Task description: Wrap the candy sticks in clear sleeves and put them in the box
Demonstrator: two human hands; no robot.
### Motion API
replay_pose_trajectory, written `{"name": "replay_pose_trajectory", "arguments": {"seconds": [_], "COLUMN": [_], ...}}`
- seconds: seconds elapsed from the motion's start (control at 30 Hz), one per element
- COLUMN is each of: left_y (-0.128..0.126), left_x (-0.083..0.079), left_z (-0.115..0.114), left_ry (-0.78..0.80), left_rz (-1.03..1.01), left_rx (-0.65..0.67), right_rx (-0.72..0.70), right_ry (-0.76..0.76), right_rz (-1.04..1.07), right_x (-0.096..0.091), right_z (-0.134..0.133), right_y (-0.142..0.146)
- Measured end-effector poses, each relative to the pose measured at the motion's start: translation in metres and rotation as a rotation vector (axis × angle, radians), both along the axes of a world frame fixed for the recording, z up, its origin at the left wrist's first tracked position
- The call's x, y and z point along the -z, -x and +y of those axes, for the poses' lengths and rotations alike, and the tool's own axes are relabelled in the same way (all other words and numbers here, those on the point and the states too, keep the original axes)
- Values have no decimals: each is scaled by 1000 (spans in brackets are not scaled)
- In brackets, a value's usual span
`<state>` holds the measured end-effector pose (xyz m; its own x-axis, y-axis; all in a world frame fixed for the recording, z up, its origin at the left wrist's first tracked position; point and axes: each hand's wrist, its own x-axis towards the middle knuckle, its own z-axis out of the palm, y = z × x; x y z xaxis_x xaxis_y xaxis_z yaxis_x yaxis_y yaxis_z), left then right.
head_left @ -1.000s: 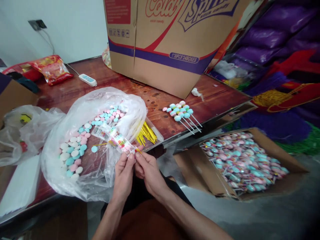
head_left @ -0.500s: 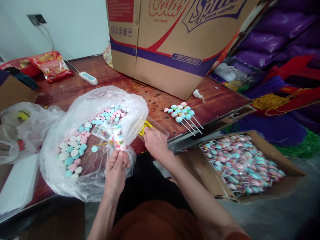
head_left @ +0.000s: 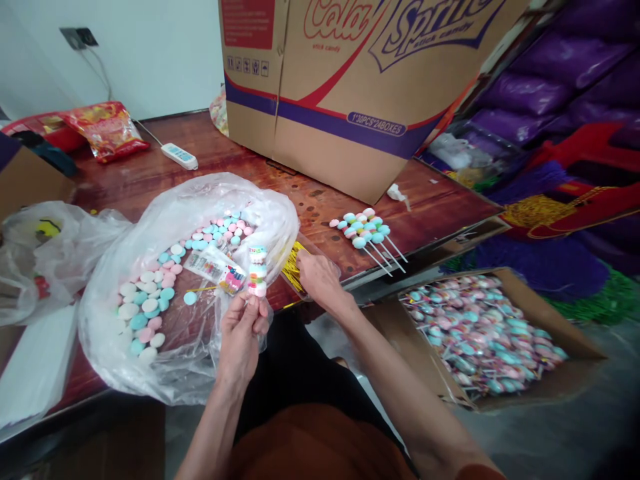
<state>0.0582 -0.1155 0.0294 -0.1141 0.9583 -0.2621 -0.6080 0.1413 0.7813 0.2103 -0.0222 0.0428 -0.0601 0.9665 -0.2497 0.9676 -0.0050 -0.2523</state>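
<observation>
Candy stack (head_left: 257, 275): upright in its clear printed wrapper, just above the left hand; its stick does not show.
Left hand (head_left: 239, 337): pinches the low end of the candy stack, maybe to keep the wrapper bunched.
Right hand (head_left: 321, 279): apart from the left, fingertips down at the yellow ties (head_left: 291, 265); I cannot tell if it grips one.
Tray (head_left: 314, 248): holds the ties beside the plastic bag (head_left: 107, 357), likely for easy reach.
Loose candies (head_left: 150, 306): pink, blue and white, lying in the bag, which maybe keeps them from rolling off.
Printed wrappers (head_left: 206, 262): flat on the bag, near the candy stack.
Bare candy sticks (head_left: 364, 228): side by side on the tabletop (head_left: 200, 143), sticks facing the person, perhaps for easy picking.
Cardboard box (head_left: 583, 353): low on the right, full of wrapped candies (head_left: 480, 327).
</observation>
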Motion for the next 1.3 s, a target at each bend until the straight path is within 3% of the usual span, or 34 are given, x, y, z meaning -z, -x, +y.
{"name": "replay_pose_trajectory", "arguments": {"seconds": [0.2,0.4,0.57,0.67,0.73,0.9,1.07,1.2,1.3], "left_y": [-6,-12,-15,-17,-20,-24,-24,-22,-16], "left_x": [1,2,-1,-1,-1,0,3,1,-7], "left_z": [4,8,13,14,14,9,10,12,10], "left_ry": [33,33,7,-7,-13,-40,-98,-34,80], "left_rz": [6,52,97,93,79,64,159,63,-75], "left_rx": [-23,-40,-61,-19,11,41,35,64,176], "right_rx": [39,110,95,1,-58,38,22,-45,-4], "right_ry": [-64,-192,-372,-268,-181,-172,-228,-232,-102], "right_rz": [45,159,584,942,1068,1194,1134,1206,1400], "right_x": [-12,-1,6,6,7,16,19,19,17], "right_z": [-9,-16,-28,-45,-56,-65,-65,-71,-73], "right_y": [-15,-24,-31,-23,-12,10,12,12,11]}}
